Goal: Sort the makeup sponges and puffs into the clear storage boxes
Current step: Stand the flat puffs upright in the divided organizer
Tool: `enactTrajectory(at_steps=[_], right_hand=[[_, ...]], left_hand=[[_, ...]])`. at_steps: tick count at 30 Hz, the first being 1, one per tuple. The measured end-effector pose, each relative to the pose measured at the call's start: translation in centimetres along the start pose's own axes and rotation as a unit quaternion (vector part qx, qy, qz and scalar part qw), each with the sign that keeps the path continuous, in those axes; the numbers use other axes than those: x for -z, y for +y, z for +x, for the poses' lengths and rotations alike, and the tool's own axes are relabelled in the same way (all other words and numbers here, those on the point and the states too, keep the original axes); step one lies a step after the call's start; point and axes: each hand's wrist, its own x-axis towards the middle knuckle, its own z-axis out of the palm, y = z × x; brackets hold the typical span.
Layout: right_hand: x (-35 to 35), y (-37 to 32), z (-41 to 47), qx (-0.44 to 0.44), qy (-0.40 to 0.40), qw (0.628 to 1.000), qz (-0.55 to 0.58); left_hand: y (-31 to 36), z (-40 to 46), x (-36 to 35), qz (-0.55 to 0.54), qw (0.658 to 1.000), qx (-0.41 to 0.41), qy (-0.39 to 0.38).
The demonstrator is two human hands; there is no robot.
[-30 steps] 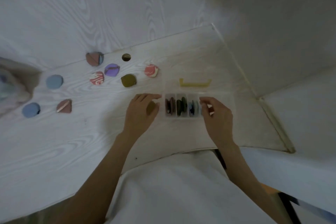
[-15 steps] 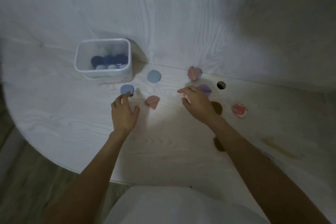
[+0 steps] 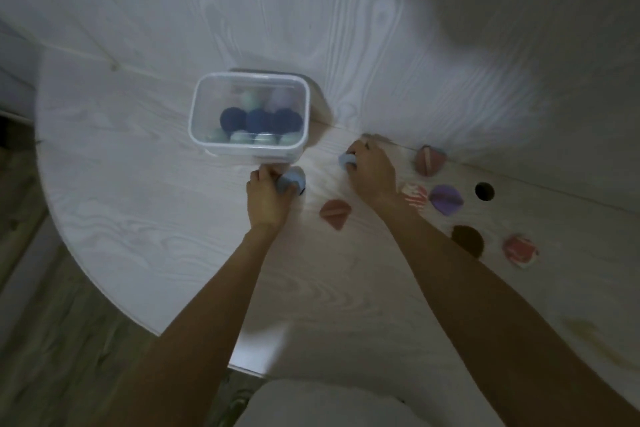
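At a white table, the left hand (image 3: 268, 196) grips one light-blue puff (image 3: 290, 180) and the right hand (image 3: 372, 172) another (image 3: 346, 159), just beside the clear storage box (image 3: 249, 149); dropping both in seems next; five puffs await.

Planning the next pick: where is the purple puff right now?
In the head view the purple puff lies on the table right of the right hand, between the red-and-white marbled puff and the round hole.
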Motion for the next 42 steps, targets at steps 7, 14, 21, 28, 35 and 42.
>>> enactTrajectory(at_steps=[7, 14, 21, 28, 35, 42], right_hand=[[7.9, 4.7, -17.7, -0.068, 0.106, 0.979, 0.158], [13.0, 11.4, -32.7, -0.299, 0.253, 0.913, 0.117], [14.4, 15.2, -42.4, -0.457, 0.409, 0.774, 0.159], [13.8, 17.7, -46.3, -0.477, 0.425, 0.744, 0.194], [12.8, 20.2, -45.3, -0.48, 0.42, 0.738, 0.221], [11.7, 22.3, -44.4, -0.489, 0.429, 0.737, 0.181]], left_hand=[[2.7, -9.9, 0.2, -0.158, 0.982, -0.085, -0.052], [9.9, -19.7, -5.1, -0.147, 0.852, -0.415, -0.283], [19.8, -28.6, -13.2, -0.036, 0.679, -0.634, -0.37], [23.4, -32.9, -18.9, 0.065, 0.537, -0.748, -0.384], [23.3, -33.7, -21.0, 0.063, 0.507, -0.762, -0.398], [22.3, -32.1, -22.1, 0.172, 0.454, -0.787, -0.382]])
